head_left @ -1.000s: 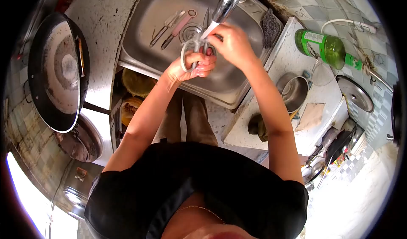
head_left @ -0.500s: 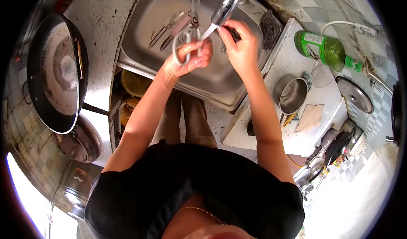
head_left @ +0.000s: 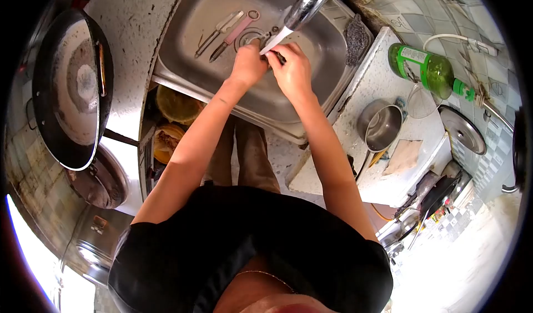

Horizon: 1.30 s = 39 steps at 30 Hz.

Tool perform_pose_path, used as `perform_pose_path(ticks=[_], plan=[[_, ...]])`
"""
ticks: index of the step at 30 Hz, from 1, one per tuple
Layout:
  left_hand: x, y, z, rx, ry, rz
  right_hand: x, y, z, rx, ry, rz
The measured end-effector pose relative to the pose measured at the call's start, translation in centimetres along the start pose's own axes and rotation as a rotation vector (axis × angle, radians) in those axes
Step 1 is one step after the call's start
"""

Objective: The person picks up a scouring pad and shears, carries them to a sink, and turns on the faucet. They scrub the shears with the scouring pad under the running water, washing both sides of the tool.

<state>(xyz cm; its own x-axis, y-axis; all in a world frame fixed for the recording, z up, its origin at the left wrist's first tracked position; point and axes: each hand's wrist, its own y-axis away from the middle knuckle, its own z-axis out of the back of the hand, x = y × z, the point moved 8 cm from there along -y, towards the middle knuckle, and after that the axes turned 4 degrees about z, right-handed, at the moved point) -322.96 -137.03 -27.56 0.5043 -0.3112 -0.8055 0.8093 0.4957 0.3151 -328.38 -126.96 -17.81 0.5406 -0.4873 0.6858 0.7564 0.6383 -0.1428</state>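
Both hands meet over the sink (head_left: 189,69), just under the tap (head_left: 302,5) and its thin stream of water (head_left: 273,40). The left hand (head_left: 248,64) is curled shut, knuckles up, over something in the basin; what it grips is hidden. The right hand (head_left: 291,69) touches it, fingers bent around a small dark thing (head_left: 280,59) that is too covered to tell.

Just beyond the hands lies the drain (head_left: 248,37). Left of the drain, two utensils (head_left: 225,33) lie on the sink floor. At the sink's right end rests a scouring pad (head_left: 356,35). Right of the sink stand a steel pot (head_left: 383,127) and a green bottle (head_left: 422,63); left of it, a wok (head_left: 69,85).
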Motion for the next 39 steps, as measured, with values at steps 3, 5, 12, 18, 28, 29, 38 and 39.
perform_pose_path(ticks=[3, 5, 12, 18, 28, 29, 38, 39], plan=[[-0.3, 0.7, -0.5, -0.038, -0.039, -0.066, -2.6, -1.1, -0.8, -0.074, 0.116, -0.079], [-1.1, 0.9, 0.0, -0.076, -0.019, -0.080, -0.3, 0.0, -1.1, -0.084, 0.163, 0.021], [-1.6, 1.7, -0.4, 0.013, -0.067, -0.077, -8.0, -0.4, 1.1, -0.232, -0.065, -0.313], [-3.0, 3.8, -0.6, -0.070, -0.159, -0.343, -8.4, 2.5, -4.6, 0.309, -0.787, -0.696], [-2.8, 0.7, 6.8, 0.094, 0.275, -0.094, -4.7, 1.0, -3.3, 0.865, -0.639, -0.429], [-2.9, 0.0, 5.3, 0.265, 0.483, -0.094, -3.6, 0.7, -3.3, 1.007, -0.553, -0.376], [-2.2, -1.1, 1.3, 0.734, 1.465, 0.069, -7.3, -1.9, 0.1, 0.375, -0.401, -0.480], [-2.4, -0.8, 2.2, 0.683, 1.614, 0.061, -7.2, -1.4, 0.2, 0.380, -0.402, -0.479]])
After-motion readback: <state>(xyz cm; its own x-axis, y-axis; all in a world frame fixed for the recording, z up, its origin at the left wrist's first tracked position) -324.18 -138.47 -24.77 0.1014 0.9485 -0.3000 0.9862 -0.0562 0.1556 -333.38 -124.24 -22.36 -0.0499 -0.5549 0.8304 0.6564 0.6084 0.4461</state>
